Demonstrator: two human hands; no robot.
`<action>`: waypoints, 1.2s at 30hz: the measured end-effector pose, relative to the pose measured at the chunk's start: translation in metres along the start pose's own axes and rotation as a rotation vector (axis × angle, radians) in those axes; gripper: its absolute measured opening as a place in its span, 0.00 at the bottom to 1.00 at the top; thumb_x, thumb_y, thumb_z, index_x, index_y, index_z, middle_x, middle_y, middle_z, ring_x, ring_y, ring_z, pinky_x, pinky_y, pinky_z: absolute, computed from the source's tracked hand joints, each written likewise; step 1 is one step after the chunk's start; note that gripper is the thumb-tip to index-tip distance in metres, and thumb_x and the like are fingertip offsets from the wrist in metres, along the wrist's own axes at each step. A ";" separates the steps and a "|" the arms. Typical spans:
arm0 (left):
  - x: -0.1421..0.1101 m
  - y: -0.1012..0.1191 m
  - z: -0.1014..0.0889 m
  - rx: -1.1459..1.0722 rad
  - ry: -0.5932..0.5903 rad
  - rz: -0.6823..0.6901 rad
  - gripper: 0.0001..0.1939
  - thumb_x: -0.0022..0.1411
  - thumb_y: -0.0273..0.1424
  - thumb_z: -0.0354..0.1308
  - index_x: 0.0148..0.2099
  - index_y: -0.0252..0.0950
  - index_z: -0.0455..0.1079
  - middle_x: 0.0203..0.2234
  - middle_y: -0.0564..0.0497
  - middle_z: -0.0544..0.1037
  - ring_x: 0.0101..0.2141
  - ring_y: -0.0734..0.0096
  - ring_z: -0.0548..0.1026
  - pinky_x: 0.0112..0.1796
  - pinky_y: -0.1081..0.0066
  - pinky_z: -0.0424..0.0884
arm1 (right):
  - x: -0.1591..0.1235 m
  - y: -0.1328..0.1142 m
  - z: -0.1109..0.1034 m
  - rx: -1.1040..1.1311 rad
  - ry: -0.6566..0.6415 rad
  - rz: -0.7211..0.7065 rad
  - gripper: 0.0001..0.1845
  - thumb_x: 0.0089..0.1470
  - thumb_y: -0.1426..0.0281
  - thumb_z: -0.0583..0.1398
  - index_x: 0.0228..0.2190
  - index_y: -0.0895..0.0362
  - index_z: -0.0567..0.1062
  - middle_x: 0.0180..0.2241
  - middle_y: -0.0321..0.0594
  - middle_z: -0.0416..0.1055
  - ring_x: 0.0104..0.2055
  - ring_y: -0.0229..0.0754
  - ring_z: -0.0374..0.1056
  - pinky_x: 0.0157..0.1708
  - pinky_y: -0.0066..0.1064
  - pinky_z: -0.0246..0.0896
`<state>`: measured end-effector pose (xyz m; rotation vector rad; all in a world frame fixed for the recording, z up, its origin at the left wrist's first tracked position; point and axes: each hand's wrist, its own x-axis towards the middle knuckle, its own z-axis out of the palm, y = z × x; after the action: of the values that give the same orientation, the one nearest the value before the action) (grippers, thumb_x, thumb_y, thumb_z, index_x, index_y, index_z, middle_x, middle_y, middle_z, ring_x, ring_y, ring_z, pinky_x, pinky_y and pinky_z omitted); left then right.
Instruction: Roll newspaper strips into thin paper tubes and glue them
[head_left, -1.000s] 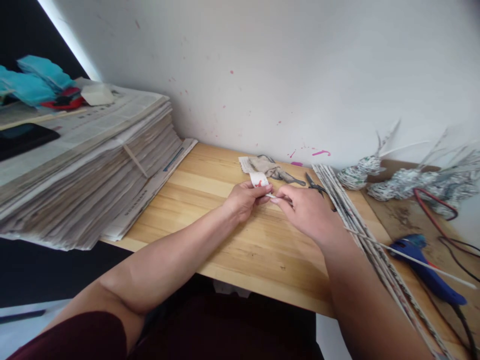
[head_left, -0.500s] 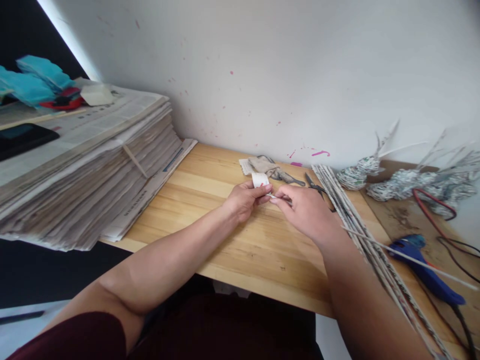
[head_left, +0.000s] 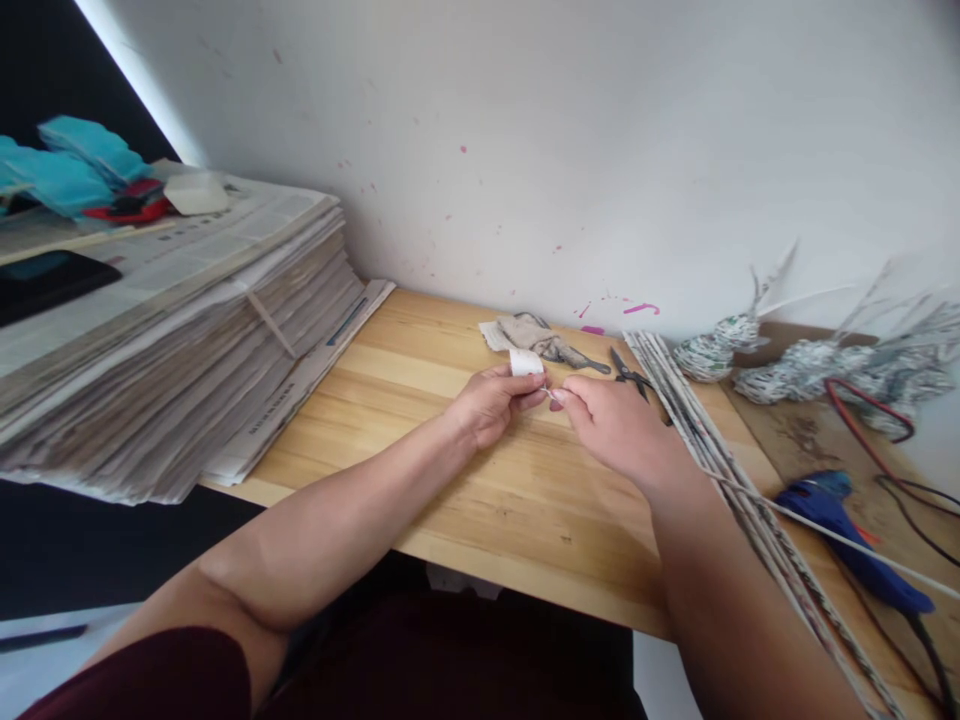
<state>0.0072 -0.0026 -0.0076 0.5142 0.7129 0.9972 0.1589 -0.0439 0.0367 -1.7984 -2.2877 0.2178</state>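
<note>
My left hand [head_left: 489,402] pinches a small strip of white paper [head_left: 525,362] that curls up above its fingers, over the middle of the wooden table [head_left: 420,470]. My right hand [head_left: 616,424] is closed just to the right of it, fingertips meeting the left hand's at the strip's lower end. A thin white stick [head_left: 832,536] runs from under my right hand out to the lower right. Whether the right fingers grip the stick's tip or the paper is hidden.
A tall stack of newspapers [head_left: 172,320] fills the left. Behind the hands lie a crumpled cloth [head_left: 534,330] and scissors [head_left: 628,372]. Rolled newspaper rods [head_left: 720,460], a blue glue gun [head_left: 847,540] with cables, and woven paper pieces [head_left: 795,360] sit at right.
The paper strip has got shorter above my left fingers, and its red mark no longer shows. My right hand has shifted slightly right. Both hands stay together.
</note>
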 end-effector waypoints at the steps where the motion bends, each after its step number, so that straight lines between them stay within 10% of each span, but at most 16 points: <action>1: 0.000 0.000 0.000 0.004 0.007 -0.003 0.05 0.55 0.14 0.62 0.32 0.26 0.74 0.28 0.46 0.78 0.30 0.77 0.77 0.36 0.78 0.74 | 0.000 0.000 0.001 0.010 0.021 -0.010 0.13 0.62 0.66 0.53 0.33 0.55 0.76 0.33 0.41 0.77 0.35 0.44 0.70 0.31 0.32 0.52; 36: 0.001 0.002 -0.002 0.042 0.056 0.033 0.03 0.58 0.19 0.62 0.32 0.27 0.71 0.21 0.51 0.74 0.19 0.83 0.71 0.22 0.83 0.69 | -0.002 -0.002 -0.002 -0.019 0.096 -0.068 0.14 0.61 0.65 0.55 0.26 0.55 0.72 0.24 0.37 0.72 0.26 0.38 0.63 0.26 0.31 0.45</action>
<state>0.0050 -0.0009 -0.0075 0.5377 0.7789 1.0329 0.1583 -0.0461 0.0387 -1.6985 -2.2868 0.0968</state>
